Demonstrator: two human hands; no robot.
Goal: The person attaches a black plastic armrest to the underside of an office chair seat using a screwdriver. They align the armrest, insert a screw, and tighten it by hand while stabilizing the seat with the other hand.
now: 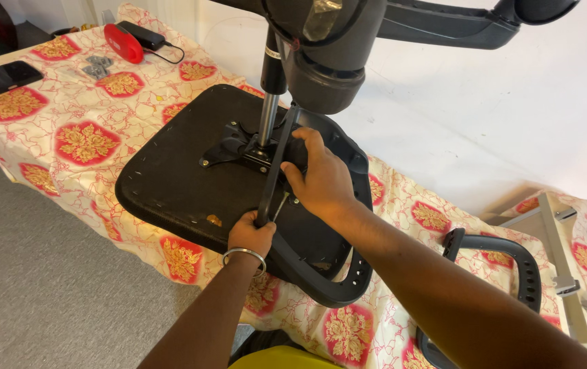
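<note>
- Both hands are working on the upturned chair seat [170,178], which is lying on the floral tablecloth [82,137].
- Left hand [251,234] is gripping the armrest bracket [274,167].
- Right hand [321,179] is pinching a screwdriver [280,205], its tip hidden.
- Chair base [321,41] is being cut off at the top.

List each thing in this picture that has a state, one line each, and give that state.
Office chair seat: upside down on the table.
Gas lift column: standing upright from the seat's underside.
Left hand: gripping the armrest bracket.
Right hand: pressing on the seat mechanism.
Loose armrest: lying unattached on the tablecloth.
</note>
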